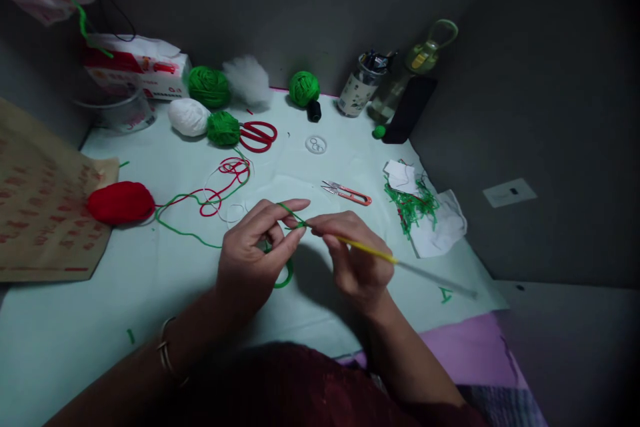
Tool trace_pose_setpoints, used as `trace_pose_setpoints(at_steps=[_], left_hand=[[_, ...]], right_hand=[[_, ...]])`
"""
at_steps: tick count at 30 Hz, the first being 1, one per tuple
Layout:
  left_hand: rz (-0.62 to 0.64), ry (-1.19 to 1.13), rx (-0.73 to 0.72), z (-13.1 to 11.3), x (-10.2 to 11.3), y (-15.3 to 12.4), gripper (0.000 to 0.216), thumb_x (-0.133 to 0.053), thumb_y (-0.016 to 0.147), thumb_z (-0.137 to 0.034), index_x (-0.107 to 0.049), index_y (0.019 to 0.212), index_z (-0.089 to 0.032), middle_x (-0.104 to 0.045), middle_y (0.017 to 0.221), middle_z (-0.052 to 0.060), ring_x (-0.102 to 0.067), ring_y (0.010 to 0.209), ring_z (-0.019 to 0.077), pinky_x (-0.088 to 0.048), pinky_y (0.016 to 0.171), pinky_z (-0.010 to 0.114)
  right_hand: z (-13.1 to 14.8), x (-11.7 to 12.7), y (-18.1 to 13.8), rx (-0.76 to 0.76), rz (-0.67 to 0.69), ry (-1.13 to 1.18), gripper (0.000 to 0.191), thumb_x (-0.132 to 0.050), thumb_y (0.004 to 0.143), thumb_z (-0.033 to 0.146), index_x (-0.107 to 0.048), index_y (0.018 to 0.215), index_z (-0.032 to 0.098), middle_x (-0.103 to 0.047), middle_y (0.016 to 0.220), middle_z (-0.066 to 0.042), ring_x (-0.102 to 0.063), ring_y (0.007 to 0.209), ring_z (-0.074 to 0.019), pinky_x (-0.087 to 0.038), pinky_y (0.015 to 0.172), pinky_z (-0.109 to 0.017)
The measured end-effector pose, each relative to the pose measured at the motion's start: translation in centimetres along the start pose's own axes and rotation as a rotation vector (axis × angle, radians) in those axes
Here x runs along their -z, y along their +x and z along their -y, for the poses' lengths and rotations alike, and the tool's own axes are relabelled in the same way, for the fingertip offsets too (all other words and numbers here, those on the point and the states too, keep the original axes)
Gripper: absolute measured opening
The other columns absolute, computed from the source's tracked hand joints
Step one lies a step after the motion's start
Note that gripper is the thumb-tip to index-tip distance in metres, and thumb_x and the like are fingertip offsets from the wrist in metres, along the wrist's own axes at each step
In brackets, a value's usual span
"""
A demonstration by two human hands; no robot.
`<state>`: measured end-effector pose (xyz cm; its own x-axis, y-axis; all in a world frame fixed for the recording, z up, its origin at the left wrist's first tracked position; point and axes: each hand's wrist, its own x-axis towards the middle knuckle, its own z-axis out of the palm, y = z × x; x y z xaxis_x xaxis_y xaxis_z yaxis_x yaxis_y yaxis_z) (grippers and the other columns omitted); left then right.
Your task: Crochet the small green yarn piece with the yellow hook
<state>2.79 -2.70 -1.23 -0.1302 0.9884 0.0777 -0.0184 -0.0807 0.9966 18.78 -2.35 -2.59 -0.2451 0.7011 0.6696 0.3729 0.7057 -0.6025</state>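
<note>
My left hand (255,243) is closed, pinching green yarn (293,213) between thumb and fingers, with a strand running over its index finger. My right hand (357,257) grips a crochet hook (370,250) with a yellow middle and a greyish rear end, blurred by motion. The hook's tip meets the yarn at my left fingertips, where the small stitches are too fine to make out. A green loop (285,275) shows beneath my left hand. Orange thread snips (347,193) lie just beyond my hands.
A red yarn ball (123,203) and paper bag (45,207) stand left. Green yarn balls (209,87), a white ball (189,117) and red-handled scissors (259,137) lie behind. A pen jar (357,87), bottle (393,90) and phone (410,110) stand back right, near green scraps (413,210).
</note>
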Motion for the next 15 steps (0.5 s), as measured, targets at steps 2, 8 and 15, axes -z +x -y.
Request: trace_pose_setpoints(at_steps=[2, 8, 15], left_hand=[[0.076, -0.142, 0.143, 0.1, 0.1, 0.0, 0.040, -0.079, 0.077, -0.013, -0.077, 0.115, -0.026, -0.062, 0.081, -0.002, -0.047, 0.054, 0.0063, -0.041, 0.051, 0.020], [0.347, -0.687, 0.637, 0.2, 0.6, 1.1, 0.042, -0.078, 0.081, -0.019, -0.071, 0.122, -0.014, -0.038, 0.051, -0.012, -0.021, 0.038, 0.0001, -0.023, 0.036, 0.012], [0.263, -0.579, 0.501, 0.0, 0.4, 1.0, 0.047, -0.081, 0.078, -0.016, -0.070, 0.124, -0.022, -0.061, 0.077, -0.005, -0.035, 0.038, -0.0032, -0.029, 0.036, 0.012]], right_hand=[[0.2, -0.1, -0.3, 0.081, 0.014, -0.177, 0.039, -0.061, 0.092, 0.009, -0.065, 0.124, 0.030, -0.075, 0.104, -0.006, -0.072, 0.095, -0.0222, -0.062, 0.076, -0.040], [0.3, -0.3, -0.1, -0.089, -0.154, 0.051, 0.031, -0.059, 0.094, 0.011, -0.072, 0.115, 0.030, -0.073, 0.100, -0.004, -0.069, 0.091, -0.0192, -0.060, 0.076, -0.037], [0.0, -0.9, 1.0, -0.364, -0.181, 0.463, 0.018, -0.059, 0.097, 0.018, -0.075, 0.101, 0.026, -0.074, 0.094, -0.003, -0.067, 0.076, -0.0146, -0.058, 0.065, -0.031]])
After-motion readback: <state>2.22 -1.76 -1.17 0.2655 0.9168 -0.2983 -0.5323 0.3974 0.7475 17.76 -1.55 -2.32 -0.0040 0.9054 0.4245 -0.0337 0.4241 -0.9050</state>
